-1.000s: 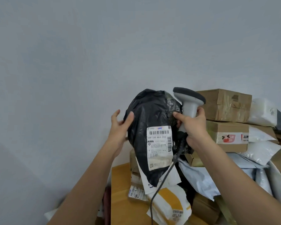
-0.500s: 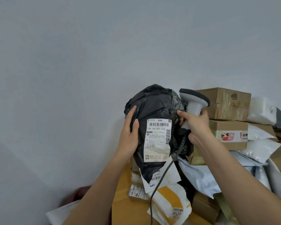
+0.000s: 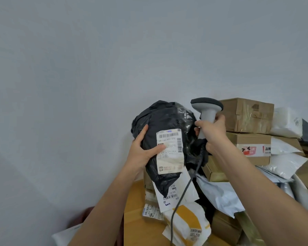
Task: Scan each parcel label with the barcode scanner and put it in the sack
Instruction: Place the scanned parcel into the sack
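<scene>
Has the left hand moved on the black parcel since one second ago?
Yes. The left hand went from the black parcel's left edge rightward onto its front; the thumb now lies on the white label, toward the cardboard boxes.

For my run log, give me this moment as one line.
left hand: holds black parcel, thumb on label | right hand: grips scanner | sack: unseen

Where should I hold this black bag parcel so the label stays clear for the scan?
Probably by the left flank of the black bag parcel, coming in from its left. The white label faces the camera on the front, and the left hand has its thumb lying over the label's left edge. Sliding that thumb onto bare black plastic would leave the barcodes clear for the scanner gripped in the right hand.
</scene>
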`<state>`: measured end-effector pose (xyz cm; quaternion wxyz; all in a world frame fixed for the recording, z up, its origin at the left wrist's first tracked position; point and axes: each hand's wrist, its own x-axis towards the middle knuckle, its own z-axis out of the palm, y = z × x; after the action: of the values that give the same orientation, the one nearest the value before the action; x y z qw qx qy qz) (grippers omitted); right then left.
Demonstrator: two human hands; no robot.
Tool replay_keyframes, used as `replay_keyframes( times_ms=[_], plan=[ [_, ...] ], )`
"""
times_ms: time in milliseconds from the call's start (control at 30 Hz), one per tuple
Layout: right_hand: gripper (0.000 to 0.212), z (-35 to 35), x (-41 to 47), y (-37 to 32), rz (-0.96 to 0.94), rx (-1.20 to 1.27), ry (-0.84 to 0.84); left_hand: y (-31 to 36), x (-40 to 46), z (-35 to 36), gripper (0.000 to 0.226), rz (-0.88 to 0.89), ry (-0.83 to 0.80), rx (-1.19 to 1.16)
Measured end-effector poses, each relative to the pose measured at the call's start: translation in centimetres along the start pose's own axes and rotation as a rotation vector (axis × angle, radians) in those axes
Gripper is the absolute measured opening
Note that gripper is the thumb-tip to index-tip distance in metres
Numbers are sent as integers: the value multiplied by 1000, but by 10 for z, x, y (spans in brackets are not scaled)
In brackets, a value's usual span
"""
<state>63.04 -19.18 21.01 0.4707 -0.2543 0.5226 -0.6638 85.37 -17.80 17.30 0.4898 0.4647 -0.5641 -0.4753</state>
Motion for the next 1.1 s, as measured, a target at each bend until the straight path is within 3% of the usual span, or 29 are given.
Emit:
replay_keyframes(
  times_ms=[167, 367, 500, 733, 1100],
  plan=[
    [37, 1, -12, -14, 30, -191, -184, -15, 7, -29, 138, -80, 172, -10],
    [32, 17, -38, -36, 87, -309, -473, -30, 13, -58, 139, -97, 327, 116],
    [14, 26, -53, -44, 64, -394, -588, -36, 12, -72, 131, -72, 432, 272],
    [13, 30, -69, -54, -15, -472, -688, -44, 8, -86, 130, -8, 509, 350],
    [13, 21, -83, -73, -18, -403, -685, -54, 6, -88, 128, 5, 597, 392]
  ],
)
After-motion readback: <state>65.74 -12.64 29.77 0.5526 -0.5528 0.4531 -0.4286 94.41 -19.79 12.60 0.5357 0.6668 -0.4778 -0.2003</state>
